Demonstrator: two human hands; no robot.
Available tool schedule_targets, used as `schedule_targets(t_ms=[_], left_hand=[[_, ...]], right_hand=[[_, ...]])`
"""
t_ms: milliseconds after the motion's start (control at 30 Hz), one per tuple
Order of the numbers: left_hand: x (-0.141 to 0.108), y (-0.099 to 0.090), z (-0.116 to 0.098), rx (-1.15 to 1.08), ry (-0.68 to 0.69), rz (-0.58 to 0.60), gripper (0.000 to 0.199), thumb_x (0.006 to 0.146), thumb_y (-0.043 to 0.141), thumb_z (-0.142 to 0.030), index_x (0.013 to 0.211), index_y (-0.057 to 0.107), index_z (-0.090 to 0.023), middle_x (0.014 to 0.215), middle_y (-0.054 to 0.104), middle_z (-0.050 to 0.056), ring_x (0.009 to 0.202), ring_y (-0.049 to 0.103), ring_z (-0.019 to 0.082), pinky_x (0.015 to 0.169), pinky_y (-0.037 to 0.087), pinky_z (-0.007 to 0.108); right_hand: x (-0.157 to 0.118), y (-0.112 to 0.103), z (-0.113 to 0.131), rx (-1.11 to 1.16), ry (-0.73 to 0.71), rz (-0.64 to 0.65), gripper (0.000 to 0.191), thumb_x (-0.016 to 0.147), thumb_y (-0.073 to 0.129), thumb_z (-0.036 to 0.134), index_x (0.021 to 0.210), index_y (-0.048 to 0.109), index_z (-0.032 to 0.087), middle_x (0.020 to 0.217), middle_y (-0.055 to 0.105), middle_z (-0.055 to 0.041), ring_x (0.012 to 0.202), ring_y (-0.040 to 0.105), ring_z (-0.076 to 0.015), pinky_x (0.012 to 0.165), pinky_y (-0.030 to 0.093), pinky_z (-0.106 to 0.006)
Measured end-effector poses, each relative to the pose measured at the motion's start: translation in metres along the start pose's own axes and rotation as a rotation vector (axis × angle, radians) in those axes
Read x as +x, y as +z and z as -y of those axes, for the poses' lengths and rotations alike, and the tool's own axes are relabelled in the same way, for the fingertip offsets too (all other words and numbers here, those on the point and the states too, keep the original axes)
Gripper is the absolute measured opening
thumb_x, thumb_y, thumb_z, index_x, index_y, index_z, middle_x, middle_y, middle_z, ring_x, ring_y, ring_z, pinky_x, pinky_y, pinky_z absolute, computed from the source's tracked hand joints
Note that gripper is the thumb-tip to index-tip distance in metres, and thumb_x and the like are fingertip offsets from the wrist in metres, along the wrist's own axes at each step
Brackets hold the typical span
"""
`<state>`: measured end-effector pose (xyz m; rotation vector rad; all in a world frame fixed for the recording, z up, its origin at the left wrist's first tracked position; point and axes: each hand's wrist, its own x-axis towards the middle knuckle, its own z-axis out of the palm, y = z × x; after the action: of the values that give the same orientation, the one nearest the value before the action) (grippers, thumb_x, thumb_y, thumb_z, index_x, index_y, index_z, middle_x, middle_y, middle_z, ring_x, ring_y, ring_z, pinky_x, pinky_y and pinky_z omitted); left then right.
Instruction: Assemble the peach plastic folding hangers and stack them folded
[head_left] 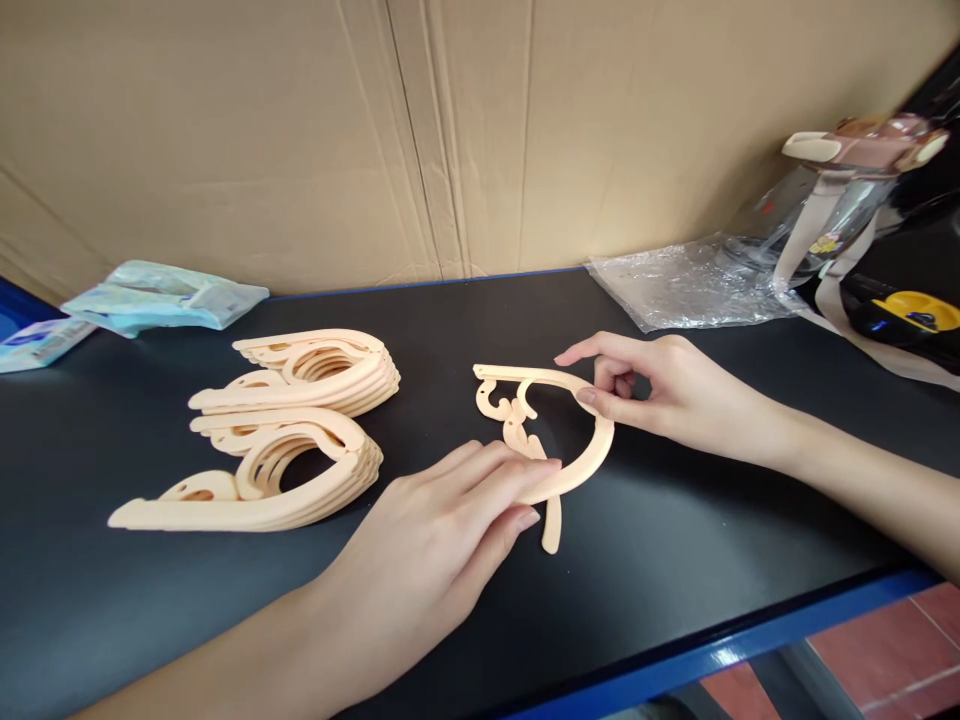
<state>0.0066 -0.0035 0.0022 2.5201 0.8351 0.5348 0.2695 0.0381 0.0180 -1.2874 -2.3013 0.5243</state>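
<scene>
A cream plastic folding hanger (589, 455) lies on the black tabletop, its two arms bent round into a curve. Small hook pieces (517, 415) sit inside the curve, and one strip sticks out past the near arm. My left hand (457, 525) grips the near arm between thumb and fingers. On the far arm rests the thumb of my right hand (652, 385); its index finger is stretched out just above, and the other fingers are curled in beside the hanger. To the left lie two stacks of similar folded hangers, a far stack (352, 385) and a near stack (330, 490).
Cardboard (300, 140) stands behind the table. A tissue pack (165, 295) lies at the back left. At the back right are a clear plastic bag (682, 285) and a strapped water bottle (847, 200). A blue edge (720, 650) borders the table's front.
</scene>
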Motion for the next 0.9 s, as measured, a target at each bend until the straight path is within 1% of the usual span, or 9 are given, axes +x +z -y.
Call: schedule_targets(t_ms=[167, 367, 467, 533, 600, 667, 767, 833, 900], left_hand=[[0.001, -0.004, -0.004, -0.023, 0.060, 0.045, 0.029, 0.100, 0.054, -0.019, 0.128, 0.054, -0.025, 0.115, 0.068, 0.000, 0.101, 0.061, 0.015, 0.089, 0.049, 0.024], [0.000, 0.000, -0.001, 0.199, 0.172, -0.026, 0.034, 0.102, 0.041, -0.012, 0.135, 0.050, -0.018, 0.132, 0.064, 0.004, 0.122, 0.054, 0.019, 0.102, 0.044, 0.032], [0.000, 0.002, 0.003, 0.265, 0.137, -0.041, 0.028, 0.104, 0.041, -0.018, 0.130, 0.052, -0.020, 0.136, 0.061, 0.004, 0.127, 0.052, 0.022, 0.100, 0.044, 0.037], [-0.001, 0.002, 0.004, 0.227, 0.110, -0.053, 0.020, 0.105, 0.041, -0.020, 0.115, 0.057, -0.022, 0.128, 0.064, 0.002, 0.120, 0.055, 0.020, 0.095, 0.045, 0.034], [-0.002, 0.002, 0.005, 0.206, 0.070, -0.092, 0.017, 0.105, 0.041, -0.023, 0.102, 0.058, -0.022, 0.121, 0.065, 0.002, 0.114, 0.058, 0.019, 0.091, 0.046, 0.033], [-0.003, 0.001, 0.005, 0.240, 0.031, -0.140, 0.016, 0.103, 0.049, -0.034, 0.105, 0.059, -0.022, 0.125, 0.063, 0.005, 0.115, 0.058, 0.022, 0.091, 0.047, 0.036], [-0.002, 0.001, 0.003, 0.347, -0.009, -0.145, 0.049, 0.090, 0.067, -0.051, 0.125, 0.057, -0.018, 0.133, 0.062, 0.011, 0.118, 0.058, 0.031, 0.090, 0.049, 0.045], [-0.001, 0.001, 0.002, 0.399, -0.013, -0.120, 0.052, 0.086, 0.073, -0.047, 0.126, 0.058, -0.016, 0.130, 0.065, 0.012, 0.112, 0.061, 0.033, 0.085, 0.051, 0.047], [0.001, 0.000, 0.001, 0.435, 0.007, -0.126, 0.037, 0.089, 0.069, -0.034, 0.120, 0.061, -0.015, 0.123, 0.069, 0.010, 0.104, 0.065, 0.031, 0.079, 0.052, 0.045]], right_hand=[[0.005, -0.008, -0.018, -0.116, 0.074, -0.059, 0.036, 0.097, 0.052, 0.042, 0.124, 0.059, 0.020, 0.067, 0.060, 0.0044, 0.059, 0.055, -0.0135, 0.058, 0.039, -0.027], [0.008, -0.011, -0.035, -0.300, 0.169, -0.062, 0.040, 0.098, 0.050, 0.046, 0.128, 0.056, 0.021, 0.077, 0.066, 0.0021, 0.065, 0.060, -0.0157, 0.060, 0.040, -0.028], [0.006, -0.013, -0.031, -0.365, 0.105, -0.098, 0.038, 0.098, 0.051, 0.046, 0.124, 0.061, 0.019, 0.086, 0.067, -0.0019, 0.074, 0.062, -0.0186, 0.064, 0.042, -0.031], [0.004, -0.015, -0.024, -0.351, -0.024, -0.108, 0.035, 0.099, 0.053, 0.044, 0.120, 0.065, 0.019, 0.095, 0.066, -0.0048, 0.083, 0.062, -0.0201, 0.070, 0.044, -0.032], [0.001, -0.018, -0.015, -0.236, -0.179, -0.026, 0.031, 0.097, 0.058, 0.043, 0.116, 0.069, 0.021, 0.102, 0.065, -0.0056, 0.090, 0.062, -0.0194, 0.077, 0.046, -0.032], [-0.001, -0.018, -0.008, -0.081, -0.293, 0.117, 0.029, 0.091, 0.067, 0.045, 0.110, 0.074, 0.024, 0.106, 0.064, -0.0052, 0.097, 0.062, -0.0185, 0.083, 0.048, -0.030], [-0.004, -0.014, -0.004, 0.029, -0.360, 0.264, 0.030, 0.085, 0.074, 0.046, 0.104, 0.077, 0.023, 0.110, 0.064, -0.0059, 0.106, 0.061, -0.0190, 0.090, 0.048, -0.029], [-0.004, -0.010, -0.004, 0.056, -0.369, 0.306, 0.026, 0.087, 0.073, 0.043, 0.102, 0.078, 0.023, 0.109, 0.063, -0.0063, 0.107, 0.061, -0.0182, 0.092, 0.047, -0.028], [-0.004, -0.007, -0.006, 0.089, -0.378, 0.327, 0.020, 0.090, 0.070, 0.039, 0.101, 0.080, 0.025, 0.106, 0.063, -0.0055, 0.104, 0.062, -0.0159, 0.091, 0.048, -0.027]])
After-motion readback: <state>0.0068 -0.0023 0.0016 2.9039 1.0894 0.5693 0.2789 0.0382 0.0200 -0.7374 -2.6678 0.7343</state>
